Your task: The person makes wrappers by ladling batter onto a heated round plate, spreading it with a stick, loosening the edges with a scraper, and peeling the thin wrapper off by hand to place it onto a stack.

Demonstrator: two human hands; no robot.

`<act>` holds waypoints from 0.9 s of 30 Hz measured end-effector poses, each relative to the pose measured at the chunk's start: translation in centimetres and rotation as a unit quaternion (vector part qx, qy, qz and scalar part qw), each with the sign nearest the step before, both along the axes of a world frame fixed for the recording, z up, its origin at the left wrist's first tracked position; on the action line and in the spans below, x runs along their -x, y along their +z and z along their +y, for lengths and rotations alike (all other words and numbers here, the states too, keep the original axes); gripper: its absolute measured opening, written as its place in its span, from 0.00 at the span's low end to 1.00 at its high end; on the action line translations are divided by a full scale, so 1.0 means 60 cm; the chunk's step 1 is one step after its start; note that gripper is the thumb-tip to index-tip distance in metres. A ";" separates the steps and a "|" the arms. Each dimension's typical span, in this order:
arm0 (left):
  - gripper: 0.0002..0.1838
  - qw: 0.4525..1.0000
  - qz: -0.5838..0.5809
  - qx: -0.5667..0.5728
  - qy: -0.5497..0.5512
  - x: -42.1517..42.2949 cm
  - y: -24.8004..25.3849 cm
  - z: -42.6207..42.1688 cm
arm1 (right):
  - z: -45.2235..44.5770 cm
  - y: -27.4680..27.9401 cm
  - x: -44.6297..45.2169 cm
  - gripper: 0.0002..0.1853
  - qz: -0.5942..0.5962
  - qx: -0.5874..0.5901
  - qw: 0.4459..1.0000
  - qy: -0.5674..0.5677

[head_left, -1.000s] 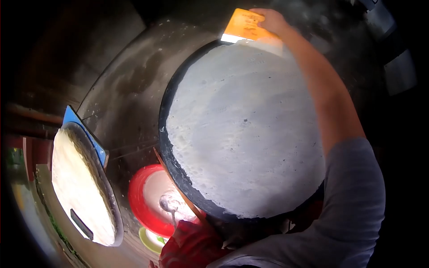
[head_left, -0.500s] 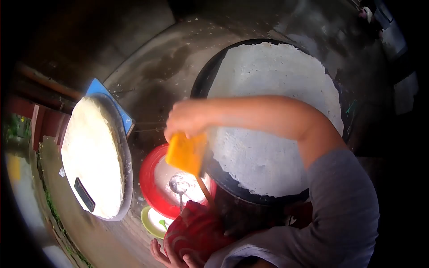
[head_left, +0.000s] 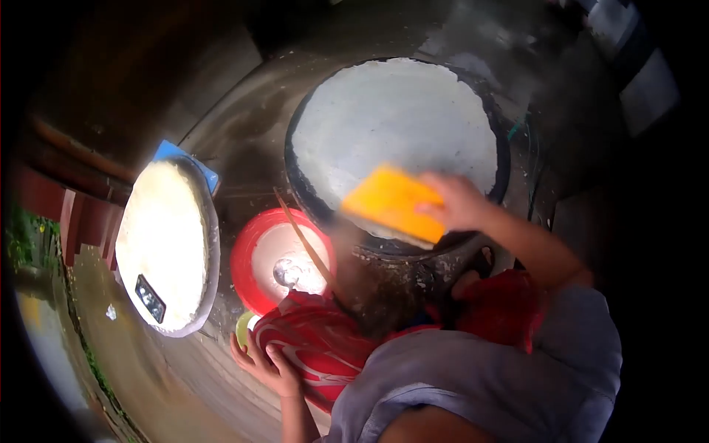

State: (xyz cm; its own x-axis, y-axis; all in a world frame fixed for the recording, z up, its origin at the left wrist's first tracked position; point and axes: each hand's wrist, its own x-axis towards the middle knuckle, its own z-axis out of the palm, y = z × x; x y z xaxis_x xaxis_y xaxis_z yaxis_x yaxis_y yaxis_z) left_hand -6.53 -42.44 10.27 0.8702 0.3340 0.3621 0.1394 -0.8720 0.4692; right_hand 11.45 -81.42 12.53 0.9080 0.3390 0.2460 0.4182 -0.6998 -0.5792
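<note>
My right hand [head_left: 456, 203] grips a flat yellow-orange scraper [head_left: 391, 203], blurred by motion, held over the near edge of a round dark griddle [head_left: 298, 166]. A thin, pale sheet of batter [head_left: 399, 111] is spread across most of the griddle. My left hand [head_left: 269, 369] has its fingers spread against the red patterned cloth [head_left: 317, 343] over my leg, holding nothing that I can see. Just beyond those fingers is a green bowl [head_left: 242, 328], mostly hidden. A metal ladle [head_left: 284, 272] sits in whitish batter inside a red basin [head_left: 244, 251].
To the left, a tall pale stack of round flat sheets [head_left: 166, 229] carries a dark phone [head_left: 151, 299]. A blue board [head_left: 207, 176] shows behind the stack. One thin wooden stick [head_left: 306, 244] slants across the basin's right side.
My right hand has swung right with the scraper, from above the basin to the griddle's near edge. The view has shifted, and more of my left hand and forearm shows.
</note>
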 end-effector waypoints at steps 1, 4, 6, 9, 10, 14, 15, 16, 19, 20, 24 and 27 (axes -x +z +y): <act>0.26 1.000 0.001 -0.022 -0.006 0.006 -0.007 0.007 | -0.056 -0.033 -0.014 0.17 0.004 -0.098 0.991 -0.091; 0.25 0.999 -0.030 -0.016 -0.024 0.012 -0.014 0.008 | -0.244 -0.099 -0.033 0.17 -0.008 -0.245 0.900 -0.361; 0.23 0.999 -0.044 0.002 -0.031 0.013 -0.020 0.003 | -0.351 -0.134 -0.022 0.19 -0.002 -0.300 0.835 -0.461; 0.22 0.997 -0.061 0.009 -0.050 0.011 -0.026 0.001 | -0.384 -0.125 0.033 0.22 0.056 -0.057 0.802 -0.591; 0.22 0.997 -0.062 0.008 -0.053 0.011 -0.023 -0.003 | -0.365 -0.119 0.049 0.22 0.056 -0.058 0.801 -0.594; 0.20 0.995 -0.071 -0.022 -0.065 0.011 -0.022 -0.015 | -0.290 -0.213 0.110 0.24 0.057 -0.125 0.812 -0.567; 0.20 0.995 -0.075 -0.013 -0.069 0.010 -0.021 -0.019 | -0.257 -0.220 0.132 0.24 0.065 -0.147 0.806 -0.570; 0.21 0.994 -0.079 -0.004 -0.073 0.009 -0.019 -0.022 | -0.209 -0.223 0.153 0.24 0.071 -0.169 0.799 -0.572; 0.20 0.992 -0.086 -0.010 -0.097 0.006 -0.021 -0.021 | -0.063 -0.234 0.230 0.22 0.080 -0.349 0.796 -0.489; 0.20 0.992 -0.083 -0.015 -0.095 0.009 -0.020 -0.019 | 0.024 -0.237 0.278 0.24 0.092 -0.315 0.843 -0.427; 0.19 0.988 -0.098 0.005 -0.119 0.010 -0.020 -0.019 | 0.100 -0.172 0.320 0.24 0.154 -0.266 0.925 -0.224; 0.19 0.987 -0.102 0.000 -0.121 0.014 -0.019 -0.008 | 0.083 -0.093 0.289 0.20 -0.031 -0.084 0.981 -0.173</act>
